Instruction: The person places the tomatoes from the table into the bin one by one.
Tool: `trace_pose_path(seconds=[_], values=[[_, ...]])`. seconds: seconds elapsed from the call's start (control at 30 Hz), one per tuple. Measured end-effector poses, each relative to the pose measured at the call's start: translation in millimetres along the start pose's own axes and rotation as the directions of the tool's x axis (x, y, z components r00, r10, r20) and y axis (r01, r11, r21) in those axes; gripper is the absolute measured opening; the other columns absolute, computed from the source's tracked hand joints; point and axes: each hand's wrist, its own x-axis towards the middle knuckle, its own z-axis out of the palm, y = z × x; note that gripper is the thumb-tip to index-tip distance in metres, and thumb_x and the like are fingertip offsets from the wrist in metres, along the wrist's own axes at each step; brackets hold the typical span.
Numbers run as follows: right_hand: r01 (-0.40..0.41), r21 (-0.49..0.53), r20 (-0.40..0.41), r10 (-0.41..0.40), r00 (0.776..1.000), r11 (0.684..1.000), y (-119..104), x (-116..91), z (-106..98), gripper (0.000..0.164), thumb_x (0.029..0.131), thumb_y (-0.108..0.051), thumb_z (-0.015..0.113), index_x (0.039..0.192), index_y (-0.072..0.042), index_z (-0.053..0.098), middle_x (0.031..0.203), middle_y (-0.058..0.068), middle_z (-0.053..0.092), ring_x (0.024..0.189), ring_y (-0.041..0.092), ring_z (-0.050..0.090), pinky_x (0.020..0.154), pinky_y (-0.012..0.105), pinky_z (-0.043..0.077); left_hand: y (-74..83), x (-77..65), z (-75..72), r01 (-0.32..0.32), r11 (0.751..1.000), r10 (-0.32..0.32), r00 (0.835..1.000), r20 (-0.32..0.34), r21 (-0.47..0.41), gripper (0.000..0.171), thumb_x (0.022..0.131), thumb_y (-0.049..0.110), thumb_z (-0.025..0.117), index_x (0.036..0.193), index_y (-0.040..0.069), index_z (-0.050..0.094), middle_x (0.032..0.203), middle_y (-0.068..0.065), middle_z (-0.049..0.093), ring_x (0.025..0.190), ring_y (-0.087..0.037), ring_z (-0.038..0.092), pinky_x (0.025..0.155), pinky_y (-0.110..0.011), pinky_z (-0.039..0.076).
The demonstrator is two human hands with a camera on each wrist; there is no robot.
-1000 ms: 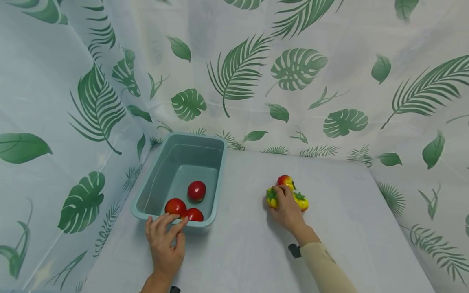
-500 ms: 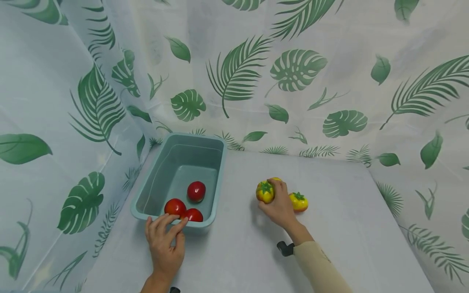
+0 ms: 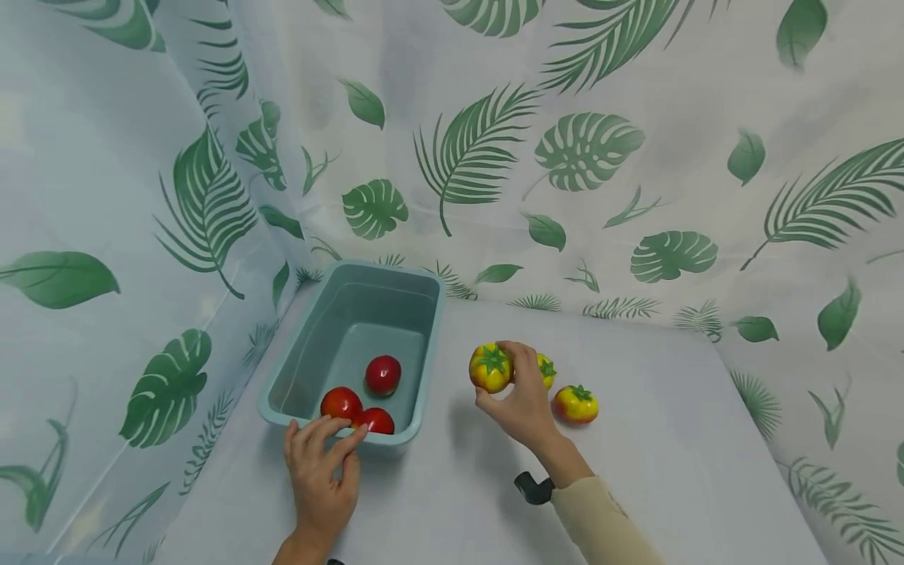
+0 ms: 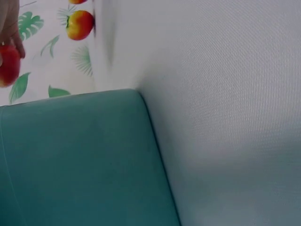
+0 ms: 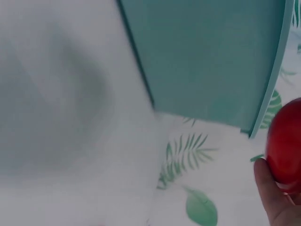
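Observation:
My right hand (image 3: 526,400) grips a red and yellow tomato (image 3: 490,368) with a green star-shaped top, raised above the table between the basin and two other tomatoes. Its thumb and fingers are round the fruit; in the right wrist view the tomato's red underside (image 5: 287,146) shows. At the near rim of the blue-green basin (image 3: 432,337), my left hand (image 3: 321,479) rests with its fingertips over the edge. Three red tomatoes lie inside, one of them (image 3: 384,375) apart from the pair by the near wall. The left wrist view shows the basin's outer wall (image 4: 84,155), not the left hand.
A tomato (image 3: 576,404) sits on the white table (image 3: 657,439) right of my right hand; another (image 3: 546,370) is partly hidden behind that hand. Leaf-patterned sheeting (image 3: 600,251) rises behind and at both sides of the table.
My right hand has lifted one tomato from the group and carried it left towards the basin. The left hand stays at the rim. The head view has shifted slightly.

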Motion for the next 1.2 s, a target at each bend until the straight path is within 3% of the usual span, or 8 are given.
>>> trace_pose_path(seconds=[0.27,0.4,0.57,0.83,1.2], values=[[0.134,0.090,-0.064,-0.128,0.990,0.987,-31,15,12,0.077,0.070,-0.013,0.082,0.137,-0.016,0.043,0.135,0.003,0.044,0.116,0.016,0.049,0.086,0.038,0.054,0.1,-0.7,-2.4,0.002,1.000,-0.002,1.000,0.000,-0.004,0.033,0.078,0.004,0.053,0.098,0.008,0.078,0.103,-0.012,0.065,0.108,-0.036,0.050,0.110,-0.059,0.010],[0.161,0.147,-0.057,-0.154,0.986,0.976,-46,25,23,0.075,0.072,-0.013,0.080,0.137,-0.016,0.043,0.136,0.003,0.044,0.117,0.018,0.050,0.085,0.043,0.054,0.0,-0.7,-4.1,0.008,1.000,-0.008,1.000,0.000,-0.004,0.032,0.078,0.004,0.053,0.098,0.007,0.078,0.104,-0.012,0.065,0.109,-0.035,0.049,0.110,-0.059,0.010],[0.192,0.209,-0.010,-0.194,0.981,0.959,-64,38,39,0.075,0.074,-0.013,0.079,0.139,-0.017,0.041,0.138,0.003,0.041,0.118,0.016,0.048,0.087,0.039,0.054,0.5,-0.8,-5.0,0.012,1.000,-0.012,1.000,0.008,-0.009,0.033,0.078,0.004,0.053,0.100,0.009,0.078,0.104,-0.011,0.065,0.108,-0.036,0.050,0.110,-0.059,0.010],[0.184,0.208,0.075,-0.203,0.976,0.961,-76,57,58,0.075,0.077,-0.014,0.079,0.140,-0.017,0.040,0.137,0.006,0.041,0.116,0.018,0.050,0.084,0.035,0.055,0.7,-0.1,-5.3,0.011,1.000,-0.010,0.999,0.031,-0.012,0.034,0.078,0.005,0.054,0.102,0.010,0.078,0.105,-0.011,0.065,0.108,-0.036,0.050,0.110,-0.058,0.011],[0.110,0.233,0.138,-0.144,0.980,0.966,-76,67,78,0.072,0.081,-0.022,0.079,0.143,-0.013,0.043,0.134,0.008,0.044,0.115,0.020,0.050,0.088,0.035,0.054,0.3,1.4,-4.1,-0.017,1.000,0.017,0.999,0.032,0.018,0.033,0.079,0.007,0.054,0.101,0.010,0.078,0.105,-0.011,0.065,0.109,-0.035,0.050,0.109,-0.061,0.013]])
